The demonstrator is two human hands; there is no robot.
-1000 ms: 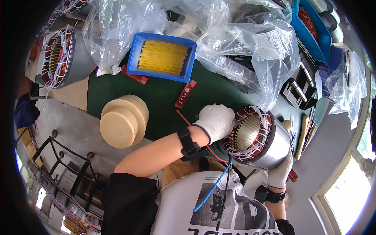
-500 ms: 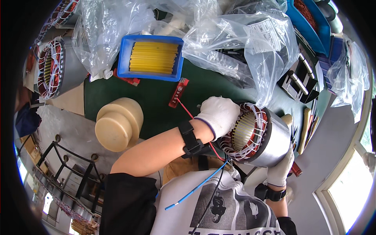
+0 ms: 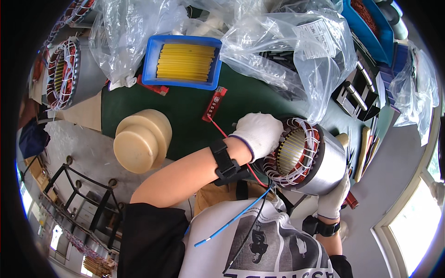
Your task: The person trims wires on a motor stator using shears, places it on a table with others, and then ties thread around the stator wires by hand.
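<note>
Stator (image 3: 301,160) right of round block (image 3: 141,139)

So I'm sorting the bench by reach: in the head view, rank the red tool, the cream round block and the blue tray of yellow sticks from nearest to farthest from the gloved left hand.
From the left hand:
1. Red tool, just up-left of it on the green mat.
2. Blue tray of yellow sticks, farther up at the back.
3. Cream round block, off to the left; close to the tray's distance, so this order is loose.

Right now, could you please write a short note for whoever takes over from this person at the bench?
Left hand: gloved, resting on the winding end of the motor stator.
Right hand: gloved, supporting the stator's steel shell from below.
The stator lies on its side at the edge of the green mat. Red, blue and black leads hang loose from it.
Done: coils are in and white lacing shows.
Left: cannot tell.
</note>
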